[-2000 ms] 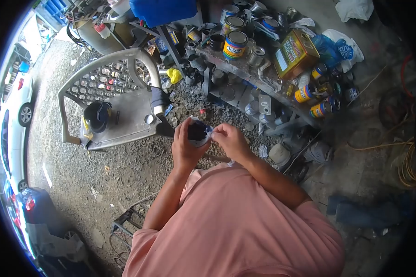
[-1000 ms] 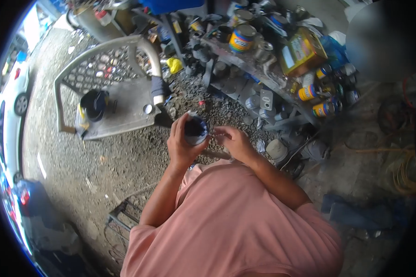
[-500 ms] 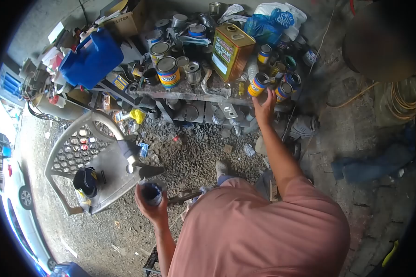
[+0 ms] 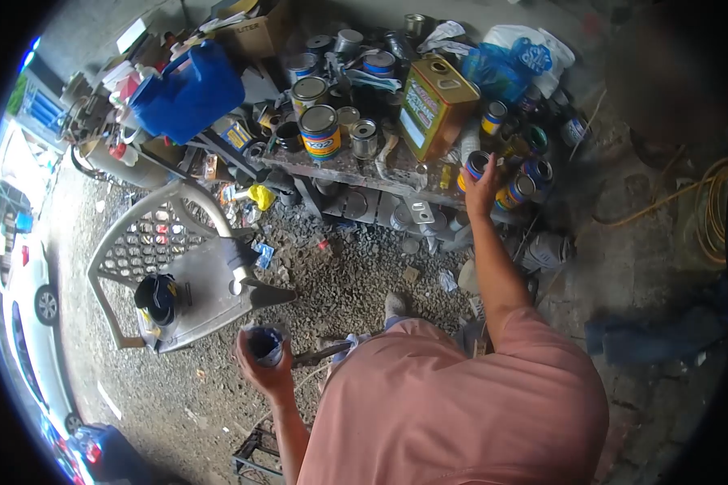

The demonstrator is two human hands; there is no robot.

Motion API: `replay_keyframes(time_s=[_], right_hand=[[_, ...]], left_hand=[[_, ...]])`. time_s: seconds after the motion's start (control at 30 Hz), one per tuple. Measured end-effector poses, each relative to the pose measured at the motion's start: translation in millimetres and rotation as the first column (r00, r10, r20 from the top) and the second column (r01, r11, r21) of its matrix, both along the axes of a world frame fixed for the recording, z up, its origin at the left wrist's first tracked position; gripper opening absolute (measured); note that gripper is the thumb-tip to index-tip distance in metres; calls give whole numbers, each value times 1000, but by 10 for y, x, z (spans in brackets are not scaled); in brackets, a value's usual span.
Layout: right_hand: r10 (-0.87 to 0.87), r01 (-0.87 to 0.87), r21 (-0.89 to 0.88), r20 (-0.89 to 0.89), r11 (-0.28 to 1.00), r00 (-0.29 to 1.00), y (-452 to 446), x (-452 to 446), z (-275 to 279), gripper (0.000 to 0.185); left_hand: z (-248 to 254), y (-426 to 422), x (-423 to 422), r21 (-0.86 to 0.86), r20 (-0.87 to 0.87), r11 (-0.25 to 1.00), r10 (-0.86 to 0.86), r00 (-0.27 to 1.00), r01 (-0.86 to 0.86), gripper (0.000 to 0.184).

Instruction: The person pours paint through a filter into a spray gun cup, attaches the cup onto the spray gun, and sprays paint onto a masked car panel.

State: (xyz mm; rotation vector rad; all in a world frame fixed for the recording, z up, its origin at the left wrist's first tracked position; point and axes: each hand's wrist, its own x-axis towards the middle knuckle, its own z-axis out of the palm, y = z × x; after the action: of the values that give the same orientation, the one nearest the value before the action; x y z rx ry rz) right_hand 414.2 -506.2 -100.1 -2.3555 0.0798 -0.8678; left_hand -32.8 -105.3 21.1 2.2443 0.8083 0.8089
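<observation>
My left hand (image 4: 263, 376) is wrapped round a see-through cup (image 4: 277, 356) with dark blue contents, held low beside my body. At the front right edge of the bench (image 4: 344, 169), my right hand (image 4: 482, 192) grips a small paint can (image 4: 477, 164) with a blue and yellow label. My fingers cover much of its front, and I cannot tell whether its base rests on the bench. Close by on the right stands another small paint can (image 4: 516, 191). Behind is a tall rectangular urethane paint tin (image 4: 438, 105).
A larger paint can (image 4: 320, 133) and an unlabelled metal can (image 4: 364, 139) stand further left on the bench. A blue jerrycan (image 4: 190, 93) is at the left. A plastic chair (image 4: 210, 275) bearing a dark container (image 4: 155, 301) stands on the gravel. A coiled hose (image 4: 710, 210) is at the right.
My right hand has closed further round the small paint can and covers more of its label. The can is slightly lower against the bench. The view has shifted, and my left hand keeps the cup.
</observation>
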Motion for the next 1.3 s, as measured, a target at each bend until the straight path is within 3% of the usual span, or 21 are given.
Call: replay_keyframes(time_s=[0.07,0.17,0.27,0.3,0.43,0.6,0.8,1.3], right_hand=[[61,-60,-124,6,990,998,107,-143,208,95],[291,-298,-277,-66,914,954,454,-471,761,93],[640,-647,-340,-152,682,754,1162,-989,1458,94],[646,-655,-350,-162,669,746,1245,-1023,1466,97],[801,-799,-471,-271,373,534,1928,-1562,1911,99],[900,-782,-623,-325,29,292,2743,-2114,2355,99],[853,-692,-693,-471,-202,223,3166,-2391,2591,103],[748,-564,-714,-620,-414,236,3526,-2647,2834,92]], left_hand=[[-73,62,22,63,-16,998,-1,1000,2,91],[-119,157,101,42,-31,999,-26,999,28,89],[10,249,278,1,-65,997,-72,995,72,85],[-5,267,332,-15,-46,995,-102,994,102,84],[96,340,416,-48,-15,982,-181,983,180,84],[38,457,450,-71,86,951,-293,952,299,83],[65,560,442,-58,122,928,-359,925,368,84],[-36,622,477,-44,176,915,-389,904,402,86]])
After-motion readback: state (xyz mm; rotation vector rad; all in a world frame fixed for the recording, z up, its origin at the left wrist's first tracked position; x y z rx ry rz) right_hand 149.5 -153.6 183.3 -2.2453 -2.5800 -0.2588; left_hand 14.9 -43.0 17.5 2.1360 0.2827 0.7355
